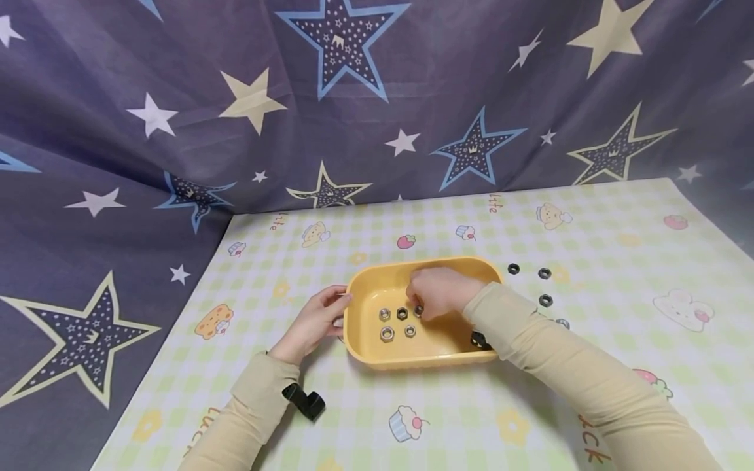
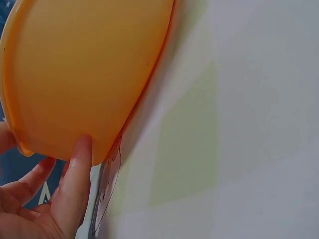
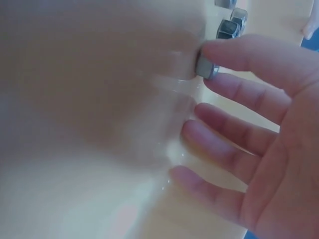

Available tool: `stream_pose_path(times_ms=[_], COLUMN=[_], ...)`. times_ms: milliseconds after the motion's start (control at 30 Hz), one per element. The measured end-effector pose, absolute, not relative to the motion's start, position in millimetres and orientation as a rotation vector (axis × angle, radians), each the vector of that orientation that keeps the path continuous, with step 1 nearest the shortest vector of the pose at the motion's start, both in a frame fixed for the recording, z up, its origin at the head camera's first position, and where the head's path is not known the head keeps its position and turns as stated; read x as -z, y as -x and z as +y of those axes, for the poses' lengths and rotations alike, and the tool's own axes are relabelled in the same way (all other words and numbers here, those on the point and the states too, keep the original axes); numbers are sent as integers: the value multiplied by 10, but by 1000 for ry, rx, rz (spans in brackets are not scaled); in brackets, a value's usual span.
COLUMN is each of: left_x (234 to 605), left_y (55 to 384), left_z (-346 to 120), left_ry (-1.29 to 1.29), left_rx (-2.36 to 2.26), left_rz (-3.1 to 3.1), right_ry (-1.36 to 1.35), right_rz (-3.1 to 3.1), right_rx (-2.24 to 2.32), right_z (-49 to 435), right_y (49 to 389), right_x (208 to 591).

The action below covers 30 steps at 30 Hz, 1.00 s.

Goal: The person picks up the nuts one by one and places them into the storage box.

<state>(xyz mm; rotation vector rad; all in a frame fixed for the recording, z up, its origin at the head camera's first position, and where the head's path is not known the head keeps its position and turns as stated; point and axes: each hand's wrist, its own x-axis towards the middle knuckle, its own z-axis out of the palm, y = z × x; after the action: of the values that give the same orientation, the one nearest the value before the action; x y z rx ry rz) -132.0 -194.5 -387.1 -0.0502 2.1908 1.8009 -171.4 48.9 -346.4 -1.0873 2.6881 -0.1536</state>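
Observation:
A yellow plastic tub (image 1: pixel 436 350) stands on the table with several nuts on its floor. My left hand (image 1: pixel 318 320) grips the tub's left end at the rim; its fingers touch the outer wall in the left wrist view. Inside the tub, my right hand (image 1: pixel 442 292) pinches a silver hex nut (image 3: pixel 205 65) between thumb and index finger, low against the floor. Its other fingers are spread beside the nut. To the left of it lie a black nut (image 1: pixel 402 313) and silver nuts, among them a larger one (image 1: pixel 387 334) in front.
Right of the tub, black nuts (image 1: pixel 544 273) lie on the checkered tablecloth (image 1: pixel 330 438), with a silver nut (image 1: pixel 563 323) partly behind the right sleeve. A dark star-patterned curtain (image 1: pixel 365 144) hangs behind the table. A black device (image 1: pixel 304 401) is on the left wrist.

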Motion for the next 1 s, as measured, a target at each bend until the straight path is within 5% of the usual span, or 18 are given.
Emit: stream_pose_path(times_ms=[1000], left_x=[3847], left_y=[1319], left_z=[-1936], left_ry=[49], left_rx=[-1800], left_rz=[2197], right_ry=[1043], right_rz=[2474], right_rx=[540], right_z=[637], right_y=[1850], right_x=[3362])
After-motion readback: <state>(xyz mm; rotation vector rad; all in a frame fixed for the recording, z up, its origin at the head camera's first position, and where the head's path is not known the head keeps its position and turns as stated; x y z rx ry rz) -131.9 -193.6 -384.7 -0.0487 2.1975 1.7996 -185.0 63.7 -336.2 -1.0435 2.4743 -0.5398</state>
